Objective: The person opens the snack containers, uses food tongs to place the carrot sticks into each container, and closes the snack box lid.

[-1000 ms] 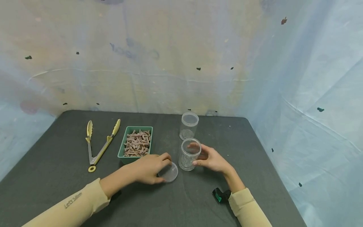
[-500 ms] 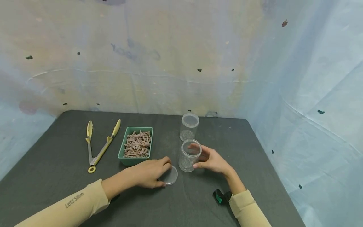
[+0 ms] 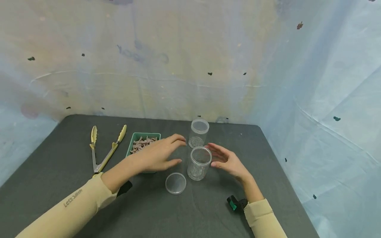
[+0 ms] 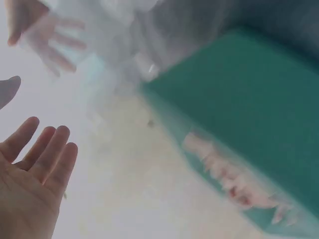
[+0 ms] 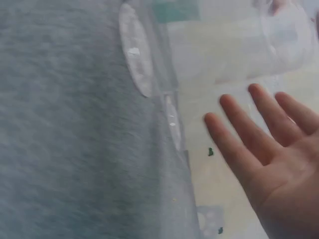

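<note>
One jar (image 3: 197, 168) — beside right hand (image 3: 230, 163)

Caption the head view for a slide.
Left hand and right hand flank an open clear jar; a round lid lies on the table.

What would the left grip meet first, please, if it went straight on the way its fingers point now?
Most likely the rear jar: in the head view, the left grip points towards it. Its height is unclear, so it might pass above.
</note>
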The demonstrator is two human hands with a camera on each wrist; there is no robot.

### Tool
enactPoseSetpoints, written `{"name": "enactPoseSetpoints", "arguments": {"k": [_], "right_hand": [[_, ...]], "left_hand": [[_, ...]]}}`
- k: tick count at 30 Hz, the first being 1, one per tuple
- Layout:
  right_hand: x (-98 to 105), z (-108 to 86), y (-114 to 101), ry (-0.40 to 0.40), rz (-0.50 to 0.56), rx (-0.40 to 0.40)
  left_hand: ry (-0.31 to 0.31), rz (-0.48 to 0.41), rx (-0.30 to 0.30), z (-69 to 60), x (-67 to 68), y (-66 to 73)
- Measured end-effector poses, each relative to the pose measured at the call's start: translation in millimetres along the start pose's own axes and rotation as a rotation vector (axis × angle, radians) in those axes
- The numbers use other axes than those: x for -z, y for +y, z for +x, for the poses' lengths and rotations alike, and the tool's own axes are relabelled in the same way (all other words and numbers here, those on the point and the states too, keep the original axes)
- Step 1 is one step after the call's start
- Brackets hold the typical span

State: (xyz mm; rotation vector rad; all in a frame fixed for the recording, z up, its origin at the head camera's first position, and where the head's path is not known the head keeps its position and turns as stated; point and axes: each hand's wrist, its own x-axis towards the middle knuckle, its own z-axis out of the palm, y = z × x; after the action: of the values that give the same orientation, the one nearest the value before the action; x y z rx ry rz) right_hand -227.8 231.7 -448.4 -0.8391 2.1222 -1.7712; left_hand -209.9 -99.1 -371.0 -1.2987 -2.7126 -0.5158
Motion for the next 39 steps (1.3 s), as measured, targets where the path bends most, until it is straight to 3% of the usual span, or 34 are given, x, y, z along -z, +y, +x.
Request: {"name": "enactPoseSetpoints", "arguments": {"k": [3,7,12,16,19,24,31,35,39], "right_hand": [[6.9,1.6,-4.2,0.068,0.008,0.039],[12.2,12.0,-7.8,0.213,-0.010,0.040],[14.7,34.7,-3.2,0.385,0.015,0.029],[16.1,53.7,7.5,0.457,0.017,-0.011],[16.1,64.4,13.8,0.444,0.024,-0.042],[15.9,74.5,21.0,0.354,0.017,-0.093],[16.3,81.4,31.4,0.221,-0.043,-0.138],[14.3,84.6,35.8,0.181,-0.045,-0.131],[11.9,84.1,39.6,0.188,-0.085,-0.137]], "left_hand": [[0.041,-0.043,0.040,17.5,15.8,-5.4],[0.072,-0.096,0.088,42.6,27.8,-14.9],[0.070,-0.159,0.152,70.1,29.7,-28.2],[0.047,-0.202,0.189,89.0,24.5,-38.2],[0.017,-0.229,0.196,100.7,17.6,-45.6],[-0.076,-0.274,0.202,113.0,5.0,-54.0],[-0.190,-0.316,0.202,115.0,-5.1,-59.8],[-0.207,-0.330,0.207,112.3,-7.7,-61.5],[-0.184,-0.353,0.198,110.3,-10.8,-61.4]]}}
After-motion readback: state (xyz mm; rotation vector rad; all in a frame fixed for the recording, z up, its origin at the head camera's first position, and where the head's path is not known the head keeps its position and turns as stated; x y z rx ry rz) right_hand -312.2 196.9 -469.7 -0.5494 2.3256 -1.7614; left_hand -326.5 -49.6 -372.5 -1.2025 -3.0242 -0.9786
